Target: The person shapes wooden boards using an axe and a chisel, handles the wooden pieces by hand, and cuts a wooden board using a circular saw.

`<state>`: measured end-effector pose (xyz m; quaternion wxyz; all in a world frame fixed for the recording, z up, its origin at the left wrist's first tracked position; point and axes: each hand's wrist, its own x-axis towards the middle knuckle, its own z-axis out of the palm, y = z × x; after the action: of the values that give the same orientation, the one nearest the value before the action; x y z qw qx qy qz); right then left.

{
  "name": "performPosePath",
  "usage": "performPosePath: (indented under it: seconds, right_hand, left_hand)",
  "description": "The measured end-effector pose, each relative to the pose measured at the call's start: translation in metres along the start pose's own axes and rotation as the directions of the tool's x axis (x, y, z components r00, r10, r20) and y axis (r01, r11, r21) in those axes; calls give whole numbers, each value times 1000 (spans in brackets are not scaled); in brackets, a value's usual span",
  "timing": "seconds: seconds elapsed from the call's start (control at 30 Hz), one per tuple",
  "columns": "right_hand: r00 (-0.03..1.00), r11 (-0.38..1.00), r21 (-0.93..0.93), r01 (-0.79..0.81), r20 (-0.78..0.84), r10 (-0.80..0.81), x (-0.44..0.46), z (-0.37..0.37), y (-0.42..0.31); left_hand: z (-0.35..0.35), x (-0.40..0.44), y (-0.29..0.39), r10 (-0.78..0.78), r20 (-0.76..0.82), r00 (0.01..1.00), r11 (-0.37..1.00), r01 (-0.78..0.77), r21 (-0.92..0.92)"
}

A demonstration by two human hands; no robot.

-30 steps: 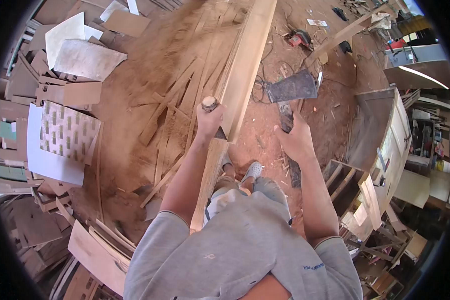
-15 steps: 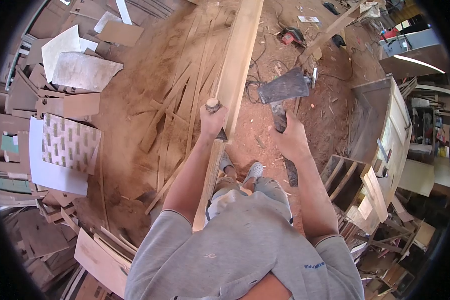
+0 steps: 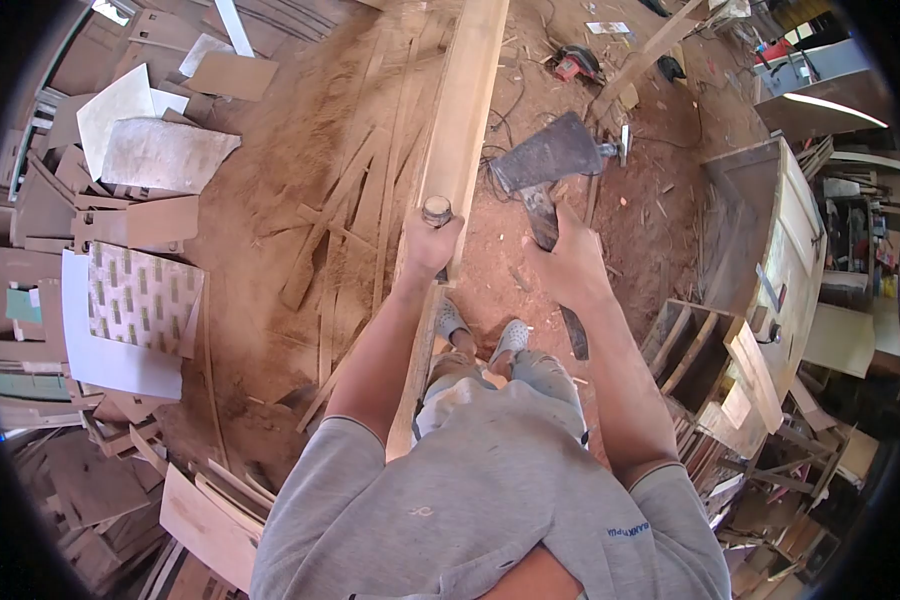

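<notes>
My left hand (image 3: 431, 245) is wrapped round a chisel (image 3: 437, 208). Its round handle end with a metal ring sticks up above my fist. The blade points down at a notched part of a long pale timber beam (image 3: 463, 110); its tip is mostly hidden. In my right hand (image 3: 572, 265) is a hatchet (image 3: 550, 155), gripped by its dark, flat handle. The broad dark head sits beyond my fingers, just right of the beam and apart from the chisel, with a hammer-like poll on its right side.
A red power saw (image 3: 577, 64) with a cable lies on the dirt floor ahead. Loose wood strips (image 3: 340, 215) lie left of the beam. Boards and sheets (image 3: 135, 290) are piled at far left. A wooden cabinet (image 3: 770, 240) stands at right. My feet (image 3: 511, 338) are beside the beam.
My left hand has shifted slightly right and down, and the chisel blade shows less. The hatchet has moved a little left and up with my right hand.
</notes>
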<state>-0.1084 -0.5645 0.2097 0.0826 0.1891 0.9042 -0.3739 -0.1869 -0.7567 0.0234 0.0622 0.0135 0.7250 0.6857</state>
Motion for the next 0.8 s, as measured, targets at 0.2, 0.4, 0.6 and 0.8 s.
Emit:
performPosePath:
  seconds: [0.2,0.4,0.6,0.8]
  right_hand:
    - [992,992,-17,126,-26,-126,19,7,-5]
    - [951,902,-318,293,192,-241,30,32,-17]
    - [927,875,-338,347,263,-266,32,28,-15]
    - [861,893,-187,409,-245,-445,35,-54,-86]
  left_hand:
    - [3,-1,-1,-65,14,998,998,65,8]
    - [0,2,-5,49,0,999,998,-49,44]
    - [3,0,2,72,-30,997,997,-70,41]
    - [-4,2,-7,7,20,1000,984,-11,175]
